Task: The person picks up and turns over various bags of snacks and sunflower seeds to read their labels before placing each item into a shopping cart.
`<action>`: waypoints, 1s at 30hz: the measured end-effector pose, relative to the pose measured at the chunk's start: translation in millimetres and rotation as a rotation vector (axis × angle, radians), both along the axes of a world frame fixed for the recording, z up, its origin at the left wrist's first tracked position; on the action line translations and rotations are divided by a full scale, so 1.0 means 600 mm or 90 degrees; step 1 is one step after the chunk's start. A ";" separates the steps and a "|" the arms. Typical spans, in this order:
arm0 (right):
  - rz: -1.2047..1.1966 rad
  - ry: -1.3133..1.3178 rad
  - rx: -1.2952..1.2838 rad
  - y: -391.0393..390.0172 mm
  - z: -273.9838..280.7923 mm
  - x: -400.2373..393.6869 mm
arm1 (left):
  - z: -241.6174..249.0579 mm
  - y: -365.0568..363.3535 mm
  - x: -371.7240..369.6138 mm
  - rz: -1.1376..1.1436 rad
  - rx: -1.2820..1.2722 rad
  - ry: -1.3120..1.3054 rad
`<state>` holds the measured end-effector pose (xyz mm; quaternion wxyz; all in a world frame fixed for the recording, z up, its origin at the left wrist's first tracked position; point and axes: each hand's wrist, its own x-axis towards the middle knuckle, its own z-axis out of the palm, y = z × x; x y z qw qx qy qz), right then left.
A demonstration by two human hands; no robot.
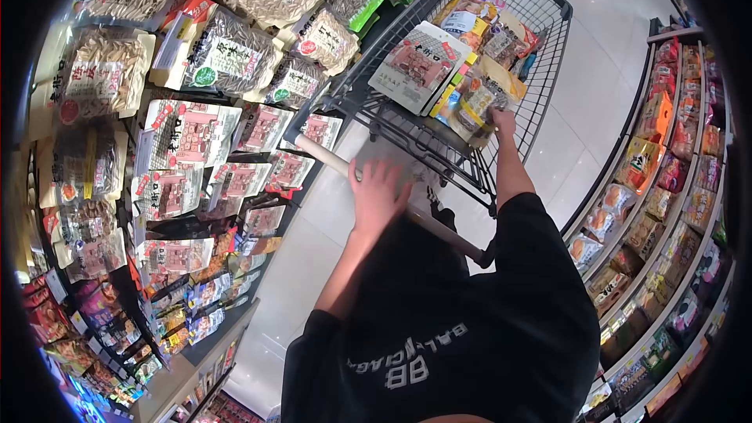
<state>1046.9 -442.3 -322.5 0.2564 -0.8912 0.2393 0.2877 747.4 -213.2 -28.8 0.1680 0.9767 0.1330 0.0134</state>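
Observation:
A shopping cart (552, 55) stands in front of me, its pale handle (325, 158) running slantwise near my body. My left hand (378, 194) lies over this handle with its fingers spread. Reaching into the basket, my right hand (502, 119) has its fingers closed at the edge of a yellow and white snack bag (475, 110); the fingertips are partly hidden. Beside that bag leans a large white and pink package (421, 67) with dark lettering. Several other snack bags (509, 41) are piled toward the basket's far end.
Shelves on the left hold bags of sunflower seeds (227, 55) and white and pink packages (188, 133), close to the cart's left side. Along the right runs a curved-looking shelf (627, 211) of packaged snacks. Pale floor tiles (583, 110) lie between.

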 end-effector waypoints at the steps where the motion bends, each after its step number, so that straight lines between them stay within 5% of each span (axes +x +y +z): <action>1: -0.005 -0.026 -0.026 -0.006 -0.008 -0.004 | -0.001 0.000 -0.001 -0.002 0.002 0.001; 4: 0.065 -0.052 -0.105 -0.010 -0.054 0.001 | -0.003 0.000 -0.001 0.002 0.002 0.007; 6: 0.097 0.014 -0.014 -0.012 -0.022 0.001 | -0.004 -0.004 -0.002 0.013 -0.007 0.019; 10: 0.220 -0.056 0.232 -0.021 -0.037 -0.025 | -0.010 -0.002 -0.003 0.010 -0.007 -0.006; 12: 0.086 0.093 0.472 -0.003 -0.016 -0.027 | -0.030 0.000 -0.010 -0.003 0.031 -0.008; 15: 0.276 -0.022 0.306 0.068 0.186 -0.040 | -0.036 0.003 -0.013 0.005 0.005 -0.100; 17: 0.212 -0.111 0.525 0.100 0.273 -0.082 | -0.027 0.009 -0.014 -0.004 -0.063 -0.111; 22: 0.350 -0.169 0.672 0.170 0.509 -0.221 | -0.018 0.022 -0.003 -0.025 -0.261 -0.225; 26: 0.582 -0.180 0.619 0.237 0.559 -0.316 | -0.013 0.082 0.012 -0.073 -0.386 -0.252; 30: 0.661 -0.408 0.454 0.227 0.480 -0.347 | 0.031 0.189 0.001 0.037 -0.485 -0.375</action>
